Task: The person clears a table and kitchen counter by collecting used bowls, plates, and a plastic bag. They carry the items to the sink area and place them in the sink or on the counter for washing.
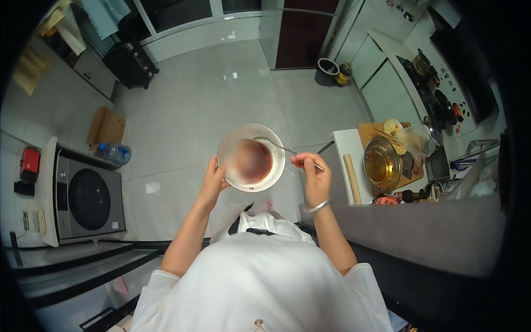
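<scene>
A white bowl [277, 167] is held up in front of me, above the floor. My left hand [212, 182] is closed on the left side of its rim. Inside lies something reddish-brown [263, 164], partly blurred, so I cannot tell what it is. My right hand [317, 176], with a silver bangle at the wrist, grips the handle of a metal spoon [284, 148]. The spoon crosses the right rim of the bowl, and its far end rests inside near the upper edge.
At the right, a counter holds a rolling pin [351, 178], a glass pot of amber liquid [381, 165] and a wooden board [366, 130]. A stove [418, 86] is beyond. Leftward stand a front-loading washer [88, 198], a water bottle [117, 153], cardboard [105, 128] and a black suitcase [130, 65].
</scene>
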{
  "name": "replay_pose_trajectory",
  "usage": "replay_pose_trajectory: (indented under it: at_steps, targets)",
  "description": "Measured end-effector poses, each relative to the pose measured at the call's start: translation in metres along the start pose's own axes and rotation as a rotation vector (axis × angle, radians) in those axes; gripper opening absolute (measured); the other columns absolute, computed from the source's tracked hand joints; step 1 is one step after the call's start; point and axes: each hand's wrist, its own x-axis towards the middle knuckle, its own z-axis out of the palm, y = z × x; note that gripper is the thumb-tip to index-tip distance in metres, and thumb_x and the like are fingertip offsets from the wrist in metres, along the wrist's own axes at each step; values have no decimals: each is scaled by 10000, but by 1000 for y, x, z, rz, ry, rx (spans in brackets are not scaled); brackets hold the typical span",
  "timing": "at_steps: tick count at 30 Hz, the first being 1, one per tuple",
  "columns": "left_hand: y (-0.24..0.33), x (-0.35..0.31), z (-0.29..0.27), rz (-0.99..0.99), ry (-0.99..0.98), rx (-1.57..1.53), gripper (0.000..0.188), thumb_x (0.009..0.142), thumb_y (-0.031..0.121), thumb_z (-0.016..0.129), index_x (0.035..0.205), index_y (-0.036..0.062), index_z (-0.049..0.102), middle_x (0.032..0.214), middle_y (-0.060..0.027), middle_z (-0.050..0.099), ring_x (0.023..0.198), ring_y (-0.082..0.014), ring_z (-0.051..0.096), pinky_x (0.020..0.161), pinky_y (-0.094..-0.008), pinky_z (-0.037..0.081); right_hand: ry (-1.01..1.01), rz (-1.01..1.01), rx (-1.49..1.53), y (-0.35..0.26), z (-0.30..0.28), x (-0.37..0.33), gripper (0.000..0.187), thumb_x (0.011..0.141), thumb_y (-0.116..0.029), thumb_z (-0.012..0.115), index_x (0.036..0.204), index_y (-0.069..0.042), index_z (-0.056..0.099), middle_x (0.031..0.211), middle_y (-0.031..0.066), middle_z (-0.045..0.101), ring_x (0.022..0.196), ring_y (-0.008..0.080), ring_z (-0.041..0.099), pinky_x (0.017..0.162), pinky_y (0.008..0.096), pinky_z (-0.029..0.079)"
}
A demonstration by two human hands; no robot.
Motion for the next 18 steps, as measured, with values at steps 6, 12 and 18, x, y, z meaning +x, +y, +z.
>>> replay_pose_trajectory:
  at_steps: [6, 12, 18]
  targets:
    - [35, 136, 47, -47, -91, 66, 453, 878, 353, 501, 1213, 81, 363, 1048, -89, 528, 857, -138, 581, 728, -275, 483, 78, -23, -34, 22, -23, 121, 225, 932, -167, 473, 951, 29, 582, 866, 92, 628, 826, 153, 600, 783, 283, 477]
    - [72, 295, 89, -74, -232, 193, 533, 855, 432, 511, 1243, 101, 356, 1094, -76, 511, 940, -148, 547, 751, -306, 476, 322, 29, 143, 61, -63, 238, 272, 955, -186, 412, 926, 33, 571, 850, 101, 614, 761, 146, 585, 732, 272, 475]
    - [126, 437, 153, -132, -468, 314, 577, 829, 485, 530, 1237, 112, 364, 1121, -72, 504, 978, -165, 536, 796, -343, 465, 625, 88, 411, 82, -97, 337, 372, 981, -279, 325, 966, 28, 536, 779, 90, 569, 723, 150, 546, 696, 286, 451]
